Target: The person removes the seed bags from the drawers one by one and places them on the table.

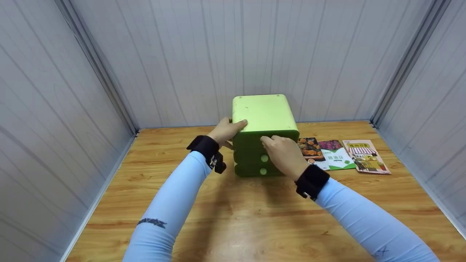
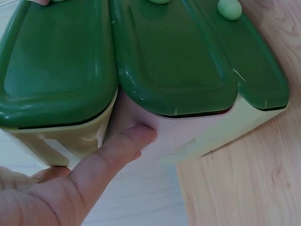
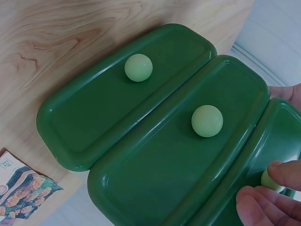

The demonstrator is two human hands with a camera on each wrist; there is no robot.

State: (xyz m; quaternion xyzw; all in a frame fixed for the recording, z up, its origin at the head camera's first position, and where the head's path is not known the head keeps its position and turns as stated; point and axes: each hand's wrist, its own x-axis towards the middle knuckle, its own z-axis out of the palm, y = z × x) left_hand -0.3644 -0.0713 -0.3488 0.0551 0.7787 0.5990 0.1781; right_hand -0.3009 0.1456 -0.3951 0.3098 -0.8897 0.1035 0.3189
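Observation:
A small three-drawer cabinet (image 1: 263, 112) stands upright near the back wall, with a pale yellow-green shell and dark green fronts. My left hand (image 1: 228, 131) holds its upper left side, thumb on the top edge. In the left wrist view, a finger (image 2: 115, 153) of that hand lies along the side wall. My right hand (image 1: 285, 153) is at the top drawer front (image 2: 59, 61), pinching its round knob (image 3: 269, 181) between thumb and fingers. The middle knob (image 3: 207, 121) and bottom knob (image 3: 138, 68) are untouched. Thin dark gaps show behind the fronts.
Right of the cabinet, three printed packets lie on the wooden table (image 1: 240, 225): one with orange flowers (image 1: 310, 147), a green-and-white one (image 1: 336, 156), and a pink-yellow one (image 1: 367, 156). White panel walls (image 1: 182, 62) enclose the back and sides.

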